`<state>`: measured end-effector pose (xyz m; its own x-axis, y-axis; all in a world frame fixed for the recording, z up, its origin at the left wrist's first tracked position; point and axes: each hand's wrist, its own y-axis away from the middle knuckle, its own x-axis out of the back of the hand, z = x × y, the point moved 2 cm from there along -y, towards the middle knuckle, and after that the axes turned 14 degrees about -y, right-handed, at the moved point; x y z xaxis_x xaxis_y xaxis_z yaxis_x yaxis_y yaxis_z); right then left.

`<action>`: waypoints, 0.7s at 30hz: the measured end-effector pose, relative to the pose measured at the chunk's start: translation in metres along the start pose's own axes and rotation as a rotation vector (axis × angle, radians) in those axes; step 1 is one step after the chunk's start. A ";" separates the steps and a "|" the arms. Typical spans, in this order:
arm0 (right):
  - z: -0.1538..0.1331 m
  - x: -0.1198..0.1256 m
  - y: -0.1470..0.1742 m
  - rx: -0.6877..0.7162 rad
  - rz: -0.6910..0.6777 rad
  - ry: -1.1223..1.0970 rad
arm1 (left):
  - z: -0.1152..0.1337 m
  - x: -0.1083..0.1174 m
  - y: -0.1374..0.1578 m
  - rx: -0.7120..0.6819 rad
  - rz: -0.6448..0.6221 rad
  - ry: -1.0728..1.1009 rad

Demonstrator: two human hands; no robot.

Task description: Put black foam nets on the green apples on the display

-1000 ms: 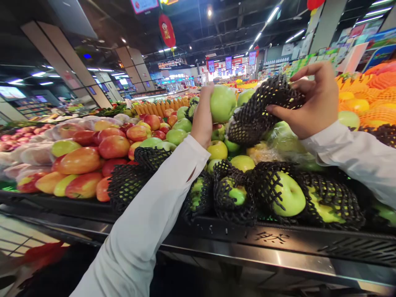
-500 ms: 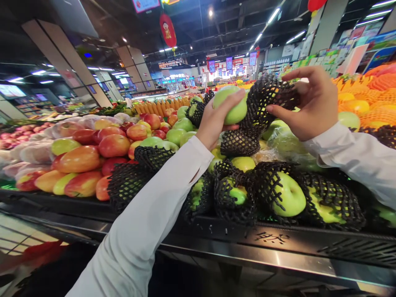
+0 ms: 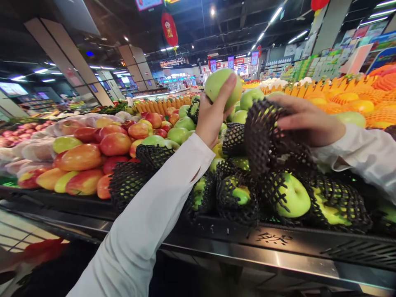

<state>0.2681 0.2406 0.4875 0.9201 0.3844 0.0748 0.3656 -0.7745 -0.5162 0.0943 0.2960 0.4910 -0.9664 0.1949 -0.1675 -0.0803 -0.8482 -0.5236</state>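
My left hand (image 3: 213, 111) is wrapped round a green apple (image 3: 223, 87), raised above the fruit display. To the right, my right hand (image 3: 309, 119) is closed on a black foam net sleeve (image 3: 262, 136), which hangs down over the fruit and is partly blurred. Below both hands lie several green apples, some in black nets, such as the netted apple (image 3: 292, 196) at the front edge. Bare green apples (image 3: 250, 99) sit behind the hanging sleeve. Part of my right hand's fingers is smeared by motion.
Red and yellow mangoes (image 3: 82, 159) are piled to the left, beside fruit in white wrapping (image 3: 38, 150). Orange netted fruit (image 3: 377, 105) is at the far right. A dark metal shelf edge (image 3: 229, 243) runs along the front.
My left hand has lifted the green apple up and slightly left, away from the black sleeve. My right hand has come down with the sleeve, which now hangs lower.
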 end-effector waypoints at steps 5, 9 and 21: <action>0.005 -0.012 0.003 0.208 -0.474 0.281 | 0.000 -0.008 0.009 -0.032 -0.237 0.002; 0.007 -0.005 0.002 0.221 -0.300 0.332 | -0.007 -0.008 0.013 -0.068 -0.287 -0.073; -0.010 -0.002 0.008 0.554 0.252 0.561 | -0.009 -0.010 0.019 -0.001 -0.572 -0.002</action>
<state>0.2706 0.2287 0.4922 0.9523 -0.1891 0.2394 0.1517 -0.3874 -0.9094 0.1044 0.2822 0.4746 -0.7696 0.6219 0.1445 -0.5906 -0.6075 -0.5312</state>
